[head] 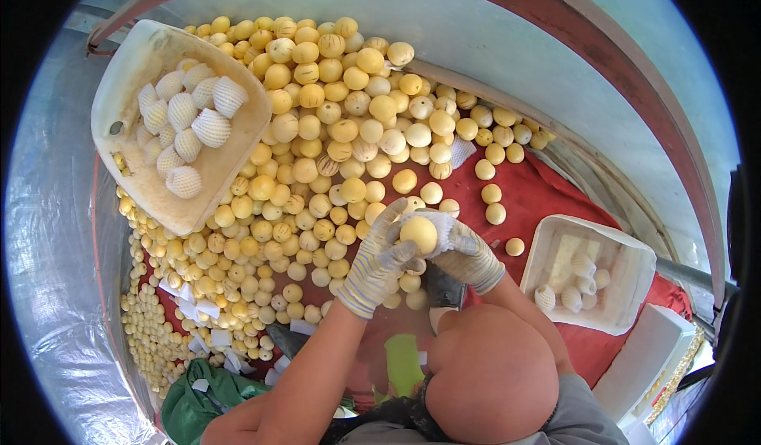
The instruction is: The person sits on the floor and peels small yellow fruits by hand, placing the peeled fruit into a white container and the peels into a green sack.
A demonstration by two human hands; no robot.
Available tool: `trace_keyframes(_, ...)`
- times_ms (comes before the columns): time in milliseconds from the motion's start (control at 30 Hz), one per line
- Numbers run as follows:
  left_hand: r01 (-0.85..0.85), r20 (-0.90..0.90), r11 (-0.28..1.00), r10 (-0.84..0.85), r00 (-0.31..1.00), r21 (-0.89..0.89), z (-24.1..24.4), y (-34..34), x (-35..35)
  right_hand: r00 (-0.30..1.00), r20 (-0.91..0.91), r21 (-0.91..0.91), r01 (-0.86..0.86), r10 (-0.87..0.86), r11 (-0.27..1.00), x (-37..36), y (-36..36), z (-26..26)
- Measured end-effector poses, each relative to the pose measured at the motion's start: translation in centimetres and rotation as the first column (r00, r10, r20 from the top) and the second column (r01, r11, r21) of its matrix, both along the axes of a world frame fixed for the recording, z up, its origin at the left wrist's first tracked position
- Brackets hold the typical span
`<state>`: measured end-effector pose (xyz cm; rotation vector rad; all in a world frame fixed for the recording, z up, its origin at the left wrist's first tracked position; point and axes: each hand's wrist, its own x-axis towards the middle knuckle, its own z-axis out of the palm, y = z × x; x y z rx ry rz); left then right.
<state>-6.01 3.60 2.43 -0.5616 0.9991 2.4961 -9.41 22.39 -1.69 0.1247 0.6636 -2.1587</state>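
Both hands wear striped work gloves and meet in front of my knees. My left hand (380, 261) grips a round yellow fruit (418, 235), thumb across its lower front. A white foam net sleeve (443, 231) covers the fruit's right side, and my right hand (469, 258) pinches the edge of that sleeve. The fruit's left front is bare. Past the hands spreads a big heap of loose yellow fruits (309, 165), some with dark streaks.
A white plastic tub (235, 189) at left holds several foam-sleeved fruits (181, 112). Another tub (624, 261) at right holds more. Red cloth (565, 189) covers the floor. Flat foam sleeves (199, 308), a green sack (208, 391) and a white foam box (645, 356) lie around.
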Motion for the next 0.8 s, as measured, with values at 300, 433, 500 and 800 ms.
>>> trace_keyframes(300, 0.134, 0.074, 0.715, -0.114, 0.991, -0.686, -4.1, -0.1, 1.6, 0.653, -0.609, 0.786, 0.420, 0.451, 0.453, -0.5, -1.0, 2.7)
trace_keyframes(433, 0.232, 0.275, 0.723, -0.061, 0.960, -0.651, -5.8, 0.2, 1.4, 0.545, -0.650, 0.732, 0.258, 0.530, 0.631, -1.1, -1.7, 3.7)
trace_keyframes(500, 0.180, 0.289, 0.750, 0.015, 0.957, -0.636, -5.8, -0.5, 1.8, 0.483, -0.708, 0.684, 0.285, 0.516, 0.672, -0.8, -1.9, 3.7)
trace_keyframes(800, 0.332, 0.315, 0.866, -0.218, 0.924, -0.374, -4.5, 0.2, 3.5, 0.308, -0.629, 0.777, 0.269, 0.713, 0.569, 0.0, -0.3, 1.8)
